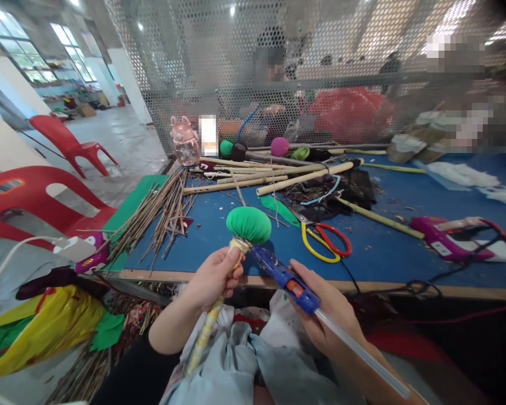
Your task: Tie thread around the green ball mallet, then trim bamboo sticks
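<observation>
My left hand point(217, 278) is closed around a stick point(204, 337) wrapped in yellow and white, just beneath a round green cloth-covered head point(248, 224). The fabric is gathered where the head meets the stick. In my right hand point(326, 306) is a blue glue gun point(278, 269) with a long clear glue stick point(362, 351) coming out of its back. The gun's nozzle points at the joint under the green head; whether it touches cannot be made out. Scissors point(324, 242) with yellow and red handles lie beyond my right hand.
Thin twigs point(164, 208) and bamboo sticks point(240, 179) cover the table's left and back. Purple power strips point(451, 239) with cables lie at right and left. A pink bottle point(185, 140) stands before a perforated metal screen point(219, 56). Red chairs point(46, 202) stand left. Other people sit beyond the screen.
</observation>
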Action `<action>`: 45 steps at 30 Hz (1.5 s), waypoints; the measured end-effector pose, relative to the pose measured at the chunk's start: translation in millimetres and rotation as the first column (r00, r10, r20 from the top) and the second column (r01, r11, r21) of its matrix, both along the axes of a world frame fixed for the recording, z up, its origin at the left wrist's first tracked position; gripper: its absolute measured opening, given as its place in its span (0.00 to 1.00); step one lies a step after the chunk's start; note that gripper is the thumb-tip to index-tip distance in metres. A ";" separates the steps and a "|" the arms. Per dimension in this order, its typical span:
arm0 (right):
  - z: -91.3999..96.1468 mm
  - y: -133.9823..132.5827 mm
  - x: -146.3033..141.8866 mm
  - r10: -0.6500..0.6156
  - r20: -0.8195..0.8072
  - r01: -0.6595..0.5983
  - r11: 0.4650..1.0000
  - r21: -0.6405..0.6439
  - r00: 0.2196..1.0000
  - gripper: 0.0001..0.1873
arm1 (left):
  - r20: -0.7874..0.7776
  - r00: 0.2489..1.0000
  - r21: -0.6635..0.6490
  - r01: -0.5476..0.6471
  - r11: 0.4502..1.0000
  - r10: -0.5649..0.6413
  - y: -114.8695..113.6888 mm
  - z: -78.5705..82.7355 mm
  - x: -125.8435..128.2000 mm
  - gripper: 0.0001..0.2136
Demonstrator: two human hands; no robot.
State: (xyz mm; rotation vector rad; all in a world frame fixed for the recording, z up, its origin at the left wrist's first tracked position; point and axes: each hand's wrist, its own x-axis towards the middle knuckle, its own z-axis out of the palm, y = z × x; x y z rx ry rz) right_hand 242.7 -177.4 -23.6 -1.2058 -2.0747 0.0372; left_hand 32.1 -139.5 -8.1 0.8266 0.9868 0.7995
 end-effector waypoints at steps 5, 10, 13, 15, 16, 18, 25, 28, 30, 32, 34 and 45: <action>-3.1 -0.4 0.3 -0.013 -0.003 0.013 1.000 -0.001 1.000 0.23 | 0.007 1.000 0.010 0.006 1.000 -0.006 0.6 -2.9 -0.4 0.18; -4.4 0.2 0.3 -0.014 0.006 0.014 1.000 -0.027 1.000 0.24 | 0.007 1.000 0.009 0.006 1.000 -0.006 1.7 -3.3 0.0 0.18; -4.8 0.3 0.5 -0.021 0.007 0.021 0.998 -0.051 1.000 0.24 | 0.008 1.000 0.002 0.007 1.000 -0.007 2.0 -2.4 0.1 0.18; -4.9 0.1 0.7 -0.025 0.003 0.026 0.998 -0.062 1.000 0.24 | 0.010 1.000 -0.003 0.010 1.000 -0.010 2.0 -1.8 0.3 0.18; -4.9 -0.1 0.8 -0.025 0.000 0.025 0.998 -0.062 1.000 0.24 | 0.011 1.000 -0.004 0.009 1.000 -0.009 1.9 -1.5 0.4 0.18; -4.9 -0.3 1.2 -0.023 -0.001 0.022 0.998 -0.057 1.000 0.23 | 0.010 1.000 -0.006 0.009 1.000 -0.009 1.7 -0.8 0.6 0.18; -0.5 1.0 0.8 0.013 0.017 -0.012 1.000 -0.024 1.000 0.23 | -0.005 1.000 -0.009 0.005 1.000 -0.005 1.3 -2.6 2.2 0.18; 4.2 -1.7 5.8 0.028 0.090 -0.027 1.000 -0.017 0.996 0.24 | 0.004 1.000 -0.017 0.006 1.000 -0.006 1.8 -3.9 2.7 0.18; 6.7 -5.8 16.3 0.026 0.146 -0.024 1.000 -0.016 0.989 0.24 | 0.013 1.000 -0.032 0.002 1.000 -0.001 2.3 -3.8 2.2 0.18; 8.5 -9.7 34.0 0.011 0.188 -0.013 1.000 0.008 0.982 0.24 | 0.014 1.000 -0.049 -0.011 0.999 0.011 3.2 -3.4 1.0 0.18; 10.3 -10.1 57.5 -0.079 0.185 0.066 0.995 0.077 0.980 0.25 | 0.010 1.000 -0.063 -0.020 0.998 0.021 4.4 -3.5 -0.2 0.19; -5.7 90.1 189.0 -0.533 0.483 0.532 0.833 0.154 0.695 0.30 | -0.021 0.999 -0.064 0.031 0.997 -0.032 4.4 0.8 6.9 0.20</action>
